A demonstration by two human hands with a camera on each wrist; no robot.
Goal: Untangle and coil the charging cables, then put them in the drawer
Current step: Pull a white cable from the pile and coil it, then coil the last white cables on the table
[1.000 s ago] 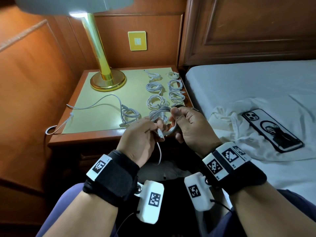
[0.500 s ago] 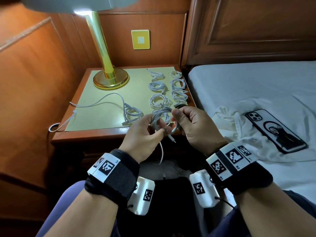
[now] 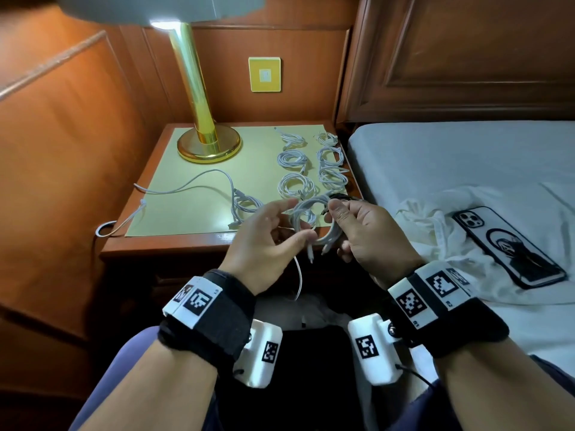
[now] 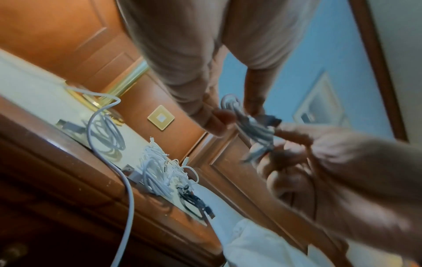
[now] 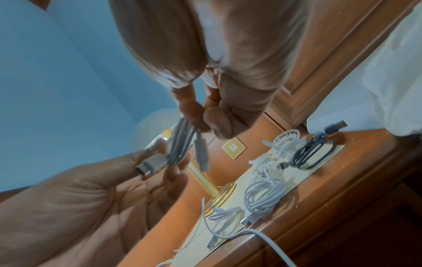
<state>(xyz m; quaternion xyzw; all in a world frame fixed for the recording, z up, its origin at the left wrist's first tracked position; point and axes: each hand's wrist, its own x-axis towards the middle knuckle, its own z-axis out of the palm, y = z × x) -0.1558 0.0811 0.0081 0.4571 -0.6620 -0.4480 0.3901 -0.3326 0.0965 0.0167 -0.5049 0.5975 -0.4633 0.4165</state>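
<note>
Between my hands, just in front of the nightstand, is a white cable coil. My right hand pinches its far side between thumb and fingers. My left hand pinches the near side by a plug, thumb on top and the other fingers spread. Two plug ends hang below the coil. In the right wrist view my left thumb lies on a grey plug of the coil. The left wrist view shows the coil between both hands. Several coiled white cables lie in two rows on the nightstand.
A loose white cable trails across the yellow mat to the left edge. A dark coiled cable lies at the near right corner. A brass lamp stands at the back. A phone lies on white cloth on the bed.
Both hands have lifted the coil a little toward the nightstand. My left hand's fingers have spread from a closed grip, and the plug ends now hang free below the coil.
</note>
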